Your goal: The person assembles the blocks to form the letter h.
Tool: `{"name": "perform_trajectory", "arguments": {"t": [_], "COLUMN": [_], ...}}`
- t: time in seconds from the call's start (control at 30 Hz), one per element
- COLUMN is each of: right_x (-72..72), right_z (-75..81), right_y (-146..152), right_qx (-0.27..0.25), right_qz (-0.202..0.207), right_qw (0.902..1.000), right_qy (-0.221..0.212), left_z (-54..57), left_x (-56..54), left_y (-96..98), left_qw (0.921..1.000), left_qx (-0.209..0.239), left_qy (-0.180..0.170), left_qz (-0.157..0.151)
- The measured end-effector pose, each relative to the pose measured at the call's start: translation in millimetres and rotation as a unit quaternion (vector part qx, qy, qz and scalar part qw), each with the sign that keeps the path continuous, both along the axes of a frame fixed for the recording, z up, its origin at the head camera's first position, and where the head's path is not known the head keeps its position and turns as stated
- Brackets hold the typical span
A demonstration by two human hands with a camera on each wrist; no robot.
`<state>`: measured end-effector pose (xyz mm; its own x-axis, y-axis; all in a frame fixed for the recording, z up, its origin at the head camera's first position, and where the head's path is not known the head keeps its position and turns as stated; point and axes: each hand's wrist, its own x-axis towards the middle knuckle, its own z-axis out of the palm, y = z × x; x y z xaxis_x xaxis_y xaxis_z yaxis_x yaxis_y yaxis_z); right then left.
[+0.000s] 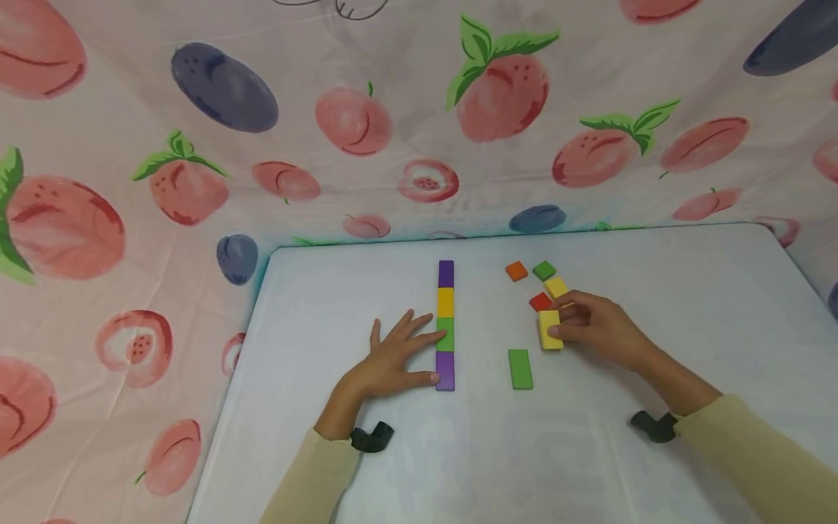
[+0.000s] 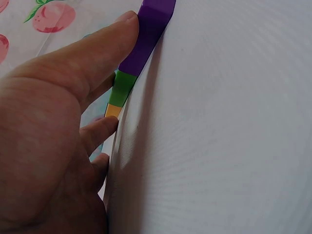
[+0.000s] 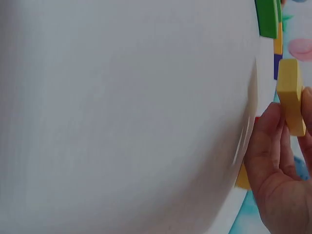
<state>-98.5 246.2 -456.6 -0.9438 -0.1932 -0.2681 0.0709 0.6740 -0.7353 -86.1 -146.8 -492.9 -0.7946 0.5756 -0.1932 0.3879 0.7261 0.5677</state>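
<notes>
A straight row of blocks runs away from me: a near purple block (image 1: 445, 372), a green block (image 1: 445, 340), a yellow-orange block (image 1: 446, 303) and a far dark purple block (image 1: 447, 274). From the left, my left hand (image 1: 391, 367) touches the row with spread fingers, its thumb at the near purple block and a finger at the green one. My right hand (image 1: 599, 327) pinches a yellow block (image 3: 291, 95) between thumb and fingers, lifted off the table in the right wrist view. Beyond that hand lies another yellow block (image 1: 556, 287), partly hidden by it.
A green block (image 1: 520, 370) lies flat between the row and my right hand. Orange (image 1: 516, 271), green (image 1: 544, 271) and red (image 1: 540, 302) blocks lie farther back. Behind the white table (image 1: 327, 291) hangs a fruit-print cloth (image 1: 393, 65).
</notes>
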Motion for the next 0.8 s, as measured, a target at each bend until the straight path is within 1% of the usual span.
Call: {"name": "perform_trajectory", "arguments": {"t": [0.1, 0.17, 0.47, 0.8], "right_x": [0.2, -0.3, -5.6, -8.0], "right_z": [1.0, 1.3, -1.5, -4.9], "right_y": [-5, -8, -25, -40], "right_qx": [-0.017, -0.019, -0.037, -0.018], "right_qz": [-0.006, -0.009, -0.023, -0.017], "right_qw": [0.9998, 0.9997, 0.999, 0.9996], "right_qy": [-0.01, -0.011, -0.001, 0.015], "left_z": [0.0, 0.1, -0.4, 1.5], "left_x": [0.2, 0.4, 0.3, 0.7], "left_y": [0.2, 0.3, -0.1, 0.1], "left_qw": [1.0, 1.0, 1.0, 1.0], "left_qx": [0.0, 0.0, 0.003, 0.008], "left_qy": [0.0, -0.001, 0.001, -0.001], "left_qz": [0.0, 0.001, 0.0, -0.002]}}
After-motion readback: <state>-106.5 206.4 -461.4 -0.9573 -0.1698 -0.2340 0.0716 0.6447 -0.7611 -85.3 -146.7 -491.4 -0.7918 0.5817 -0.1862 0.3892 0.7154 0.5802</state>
